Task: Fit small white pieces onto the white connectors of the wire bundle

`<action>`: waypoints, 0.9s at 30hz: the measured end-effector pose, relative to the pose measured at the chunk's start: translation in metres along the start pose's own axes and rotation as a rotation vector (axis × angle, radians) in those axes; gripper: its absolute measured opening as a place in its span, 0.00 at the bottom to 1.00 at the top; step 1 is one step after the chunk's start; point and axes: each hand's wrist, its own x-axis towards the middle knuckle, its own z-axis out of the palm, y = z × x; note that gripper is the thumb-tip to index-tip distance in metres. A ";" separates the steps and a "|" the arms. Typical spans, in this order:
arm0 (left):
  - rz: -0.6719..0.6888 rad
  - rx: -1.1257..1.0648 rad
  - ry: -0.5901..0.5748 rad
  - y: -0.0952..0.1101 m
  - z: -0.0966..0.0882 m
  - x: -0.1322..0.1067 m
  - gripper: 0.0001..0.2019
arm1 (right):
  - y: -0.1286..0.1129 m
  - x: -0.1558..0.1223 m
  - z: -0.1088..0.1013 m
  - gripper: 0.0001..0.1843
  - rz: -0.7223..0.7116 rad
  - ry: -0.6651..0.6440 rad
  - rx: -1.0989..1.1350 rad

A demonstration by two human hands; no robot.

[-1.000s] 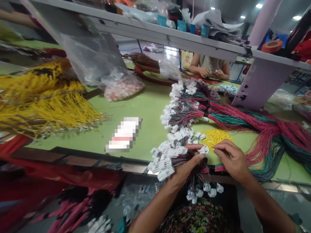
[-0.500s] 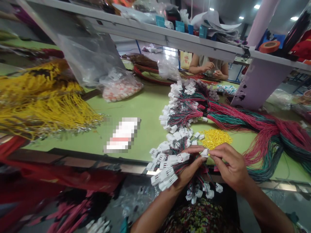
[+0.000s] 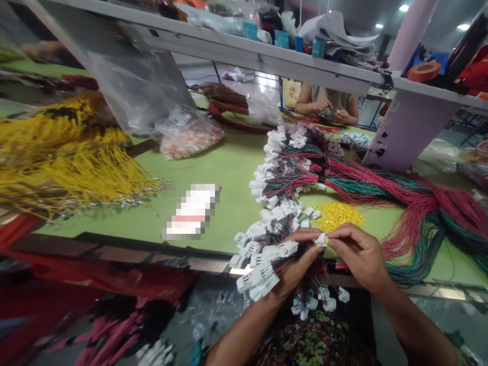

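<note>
A white connector [image 3: 322, 239] sits above the near edge of the desk [image 3: 236, 173], pinched between the thumb and forefinger of the left hand [image 3: 295, 267]. A small yellow piece [image 3: 327, 241] shows at its right end, where the right hand [image 3: 364, 259] has its thumb and forefinger nipped together on it; how far the piece goes into the connector cannot be told. More white connectors [image 3: 261, 277] on thin wires lie over the left hand and wrist, and others [image 3: 328, 300] hang below it, in front of the person's patterned clothing [image 3: 310, 340]. Just beyond the fingers, a loose heap of yellow pieces [image 3: 339, 216] lies on the green desk. Behind it stretches a thick bundle of pink and green wires [image 3: 366, 183], bound with a black tie [image 3: 322, 173], white connectors massed at its left end. Farther left are a pixelated rectangle [image 3: 192, 211], a clear bag [image 3: 188, 137] of orange and white pieces, and a spread of yellow wires [image 3: 76, 157]. A shelf [image 3: 244, 53] crosses above, carrying papers [image 3: 339, 38] and an orange tape roll [image 3: 424, 71]. Beyond it, a co-worker [image 3: 324, 99] holds both hands close together.
</note>
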 end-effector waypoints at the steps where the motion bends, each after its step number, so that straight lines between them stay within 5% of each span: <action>1: -0.001 0.001 0.005 0.001 0.000 0.000 0.07 | 0.001 0.000 0.001 0.04 0.062 0.001 0.050; 6: -0.020 0.063 0.015 0.003 0.002 -0.002 0.06 | 0.002 -0.001 0.007 0.10 0.242 0.050 0.215; 18: 0.147 0.121 0.079 -0.007 0.005 -0.006 0.07 | 0.006 -0.003 0.023 0.16 0.261 0.157 0.318; 27: 0.093 0.095 0.009 -0.005 0.001 -0.002 0.08 | 0.009 0.003 0.011 0.19 0.387 -0.020 0.369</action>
